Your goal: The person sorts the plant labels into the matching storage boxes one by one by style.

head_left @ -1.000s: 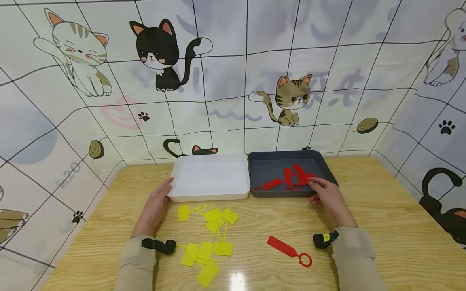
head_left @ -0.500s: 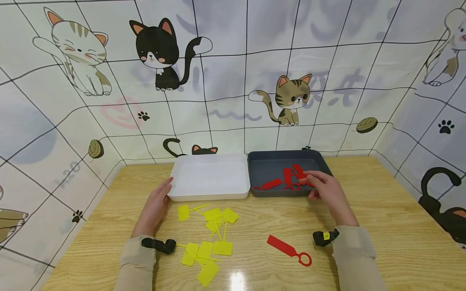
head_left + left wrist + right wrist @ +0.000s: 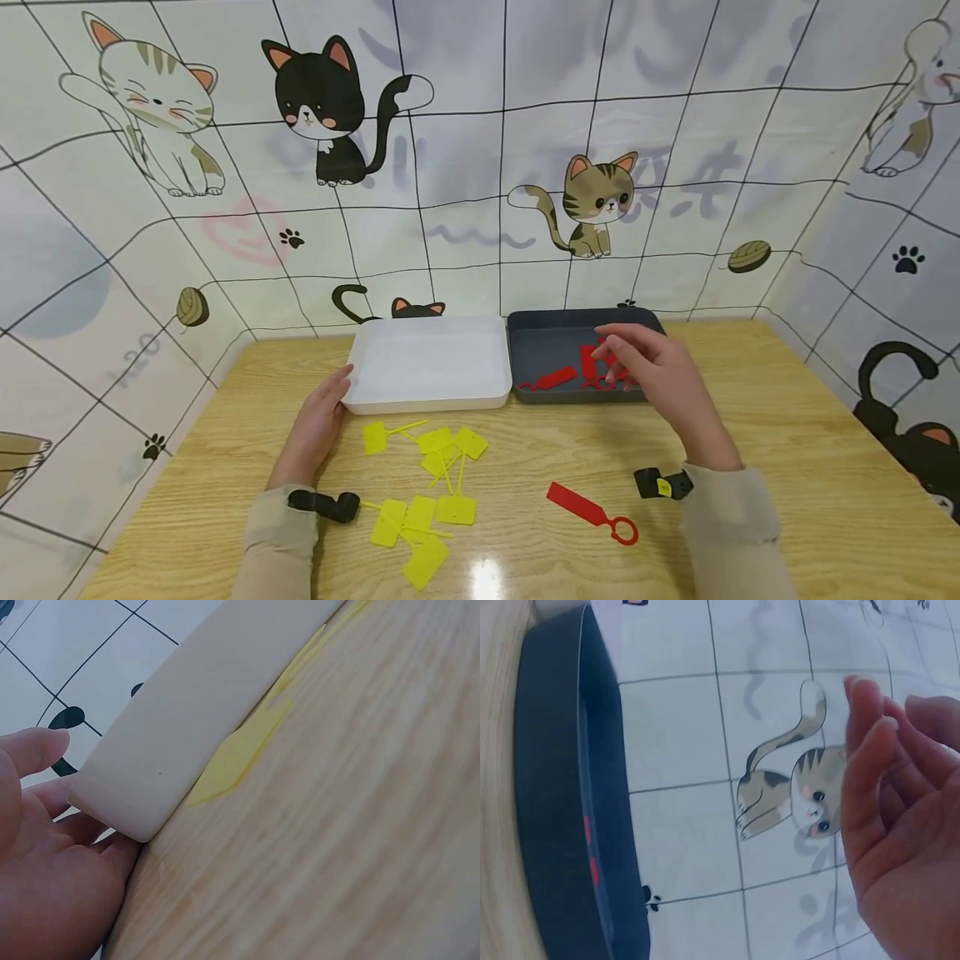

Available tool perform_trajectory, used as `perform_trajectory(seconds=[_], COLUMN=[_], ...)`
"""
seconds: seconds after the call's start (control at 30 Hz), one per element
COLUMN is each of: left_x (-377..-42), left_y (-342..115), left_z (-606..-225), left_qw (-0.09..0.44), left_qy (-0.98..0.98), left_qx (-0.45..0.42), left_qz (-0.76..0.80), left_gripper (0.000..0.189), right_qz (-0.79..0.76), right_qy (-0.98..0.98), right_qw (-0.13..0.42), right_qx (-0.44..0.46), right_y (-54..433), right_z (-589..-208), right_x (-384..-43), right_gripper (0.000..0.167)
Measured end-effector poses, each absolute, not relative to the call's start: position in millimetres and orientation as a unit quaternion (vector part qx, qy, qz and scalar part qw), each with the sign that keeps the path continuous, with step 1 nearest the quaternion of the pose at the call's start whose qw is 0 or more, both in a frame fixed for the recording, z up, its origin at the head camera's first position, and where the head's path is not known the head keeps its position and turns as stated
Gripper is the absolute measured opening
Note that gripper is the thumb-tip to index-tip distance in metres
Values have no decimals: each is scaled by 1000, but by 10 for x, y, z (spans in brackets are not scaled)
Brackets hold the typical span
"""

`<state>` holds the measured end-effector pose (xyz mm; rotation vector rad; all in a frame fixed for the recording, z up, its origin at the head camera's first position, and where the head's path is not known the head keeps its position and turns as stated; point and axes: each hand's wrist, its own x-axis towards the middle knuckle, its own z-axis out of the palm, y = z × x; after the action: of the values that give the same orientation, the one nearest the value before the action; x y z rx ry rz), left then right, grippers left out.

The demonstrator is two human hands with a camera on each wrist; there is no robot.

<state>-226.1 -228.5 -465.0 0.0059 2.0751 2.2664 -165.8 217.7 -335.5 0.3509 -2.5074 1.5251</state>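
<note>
My left hand rests against the left side of a white tray, its fingers at the corner in the left wrist view and its thumb apart. My right hand hovers over the right part of a dark grey tray, fingers loosely bent and nothing between them in the right wrist view. Several red plastic tags with ring ends lie in the dark tray; one red tag lies apart at its left, and the hand partly hides the others.
One red ring tag lies on the wooden table in front of the dark tray. Several yellow tags with thin tails lie scattered before the white tray. A cat-print wall covering stands behind both trays.
My right hand has lifted from the dark tray's front right edge and moved up and slightly left over the red tags. The left hand stays at the white tray.
</note>
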Motion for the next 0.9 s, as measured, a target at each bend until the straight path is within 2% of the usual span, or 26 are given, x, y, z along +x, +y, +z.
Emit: perform_trajectory(seconds=[0.37,0.67,0.9], left_x=[-2259,-2250,-2252], left_y=[-2285,-2307,-2312], left_z=[-4646,-4644,-4640], left_qw=[35,35,41], left_qy=[666,689,686], left_qx=[11,0,7], left_qz=[745,724,727], left_gripper=[51,50,50], right_qz=[433,362,294], right_qy=[-881,-904,-925], right_qw=[4,-24,-16], right_qx=[191,226,241], right_y=[1911,1833,1912], right_z=[-3424,-3496,-3614], right_x=[-1626,-1542,-1393], right_gripper=[27,25,24])
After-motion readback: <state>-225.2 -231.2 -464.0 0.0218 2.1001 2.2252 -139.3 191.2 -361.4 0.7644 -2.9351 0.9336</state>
